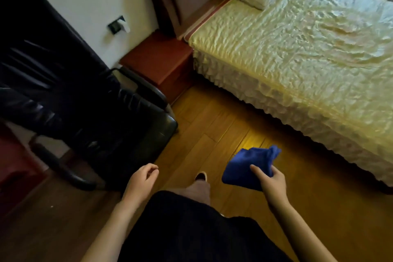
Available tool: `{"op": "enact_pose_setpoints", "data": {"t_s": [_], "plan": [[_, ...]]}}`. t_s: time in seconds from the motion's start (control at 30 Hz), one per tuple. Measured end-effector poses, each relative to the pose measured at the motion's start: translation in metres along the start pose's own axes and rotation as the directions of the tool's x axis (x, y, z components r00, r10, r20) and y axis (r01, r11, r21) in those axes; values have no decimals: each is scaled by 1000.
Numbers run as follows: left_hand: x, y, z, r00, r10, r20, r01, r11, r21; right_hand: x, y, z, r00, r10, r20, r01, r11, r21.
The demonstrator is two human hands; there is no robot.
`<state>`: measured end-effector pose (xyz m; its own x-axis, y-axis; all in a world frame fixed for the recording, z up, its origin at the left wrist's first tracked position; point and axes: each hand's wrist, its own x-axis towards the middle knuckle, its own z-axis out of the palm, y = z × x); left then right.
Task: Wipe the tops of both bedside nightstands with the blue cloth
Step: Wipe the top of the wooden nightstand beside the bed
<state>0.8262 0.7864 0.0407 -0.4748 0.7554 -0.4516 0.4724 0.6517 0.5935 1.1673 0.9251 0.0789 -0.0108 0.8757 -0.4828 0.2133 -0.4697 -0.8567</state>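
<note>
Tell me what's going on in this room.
A person stands on the wooden floor, looking down at their own hands. The right hand grips a bunched blue cloth, held in the air in front of the body. The left hand holds nothing, its fingers loosely curled. A red-brown nightstand sits ahead, between the black chair and the bed. The cloth is well short of it, so wiping here has not yet begun. Only this one nightstand is in view.

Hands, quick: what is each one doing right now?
Left hand: holds nothing, fingers loosely curled, so open.
Right hand: holds the blue cloth.
</note>
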Motion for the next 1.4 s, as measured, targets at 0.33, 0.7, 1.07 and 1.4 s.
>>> {"op": "enact_pose_setpoints", "data": {"t_s": [0.33,0.7,1.07,1.4], "plan": [[135,72,11,980,-173,-95,153,970,-187,211,-113,56,977,5,214,32,986,-166],[332,212,-30,992,-92,-84,71,972,-223,435,-255,72,985,-28,171,73,961,-265],[469,281,-21,869,-452,-199,348,846,-404,647,-377,189,886,20,463,208,875,-437],[560,274,-24,675,-699,-237,446,642,-624,737,-408,360,764,-20,645,455,725,-516]]}}
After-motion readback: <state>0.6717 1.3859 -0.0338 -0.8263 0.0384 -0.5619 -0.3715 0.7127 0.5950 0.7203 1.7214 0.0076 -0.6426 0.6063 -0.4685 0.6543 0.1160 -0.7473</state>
